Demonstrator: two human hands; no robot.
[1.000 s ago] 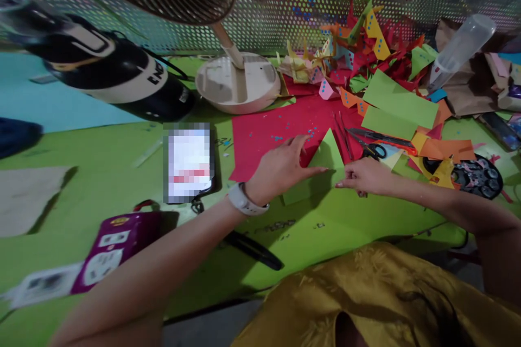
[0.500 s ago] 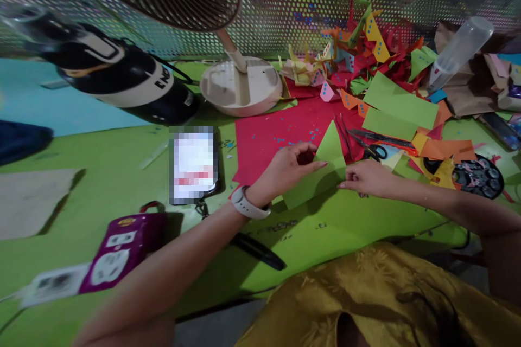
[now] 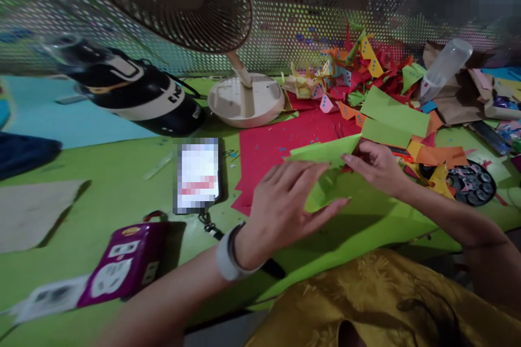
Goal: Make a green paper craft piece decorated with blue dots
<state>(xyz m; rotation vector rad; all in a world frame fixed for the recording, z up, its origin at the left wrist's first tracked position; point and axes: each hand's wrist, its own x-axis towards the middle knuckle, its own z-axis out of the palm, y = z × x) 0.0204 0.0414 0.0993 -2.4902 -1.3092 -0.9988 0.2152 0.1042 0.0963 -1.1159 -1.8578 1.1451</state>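
Note:
A folded light green paper [image 3: 325, 149] is raised above the red sheet [image 3: 260, 152] and the green tabletop. Thumb and fingers of my right hand [image 3: 376, 165] pinch its right end. My left hand [image 3: 285, 203], with a pale watch on the wrist, is beside the paper's near side; its thumb and fingers are spread apart, with nothing gripped between them. Part of the paper is hidden behind the left fingers.
A fan base [image 3: 246, 100], a black bottle [image 3: 150, 97] and a phone [image 3: 199, 173] stand or lie to the left. A purple pouch [image 3: 122, 260] lies nearer. Folded coloured papers [image 3: 370, 59], green sheets [image 3: 394, 114] and a black round tray [image 3: 472, 184] are right.
My left hand has let go of the green paper and opened, moving nearer. My right hand has lifted the paper's end up and away, and the sheet has turned. The view has shifted slightly.

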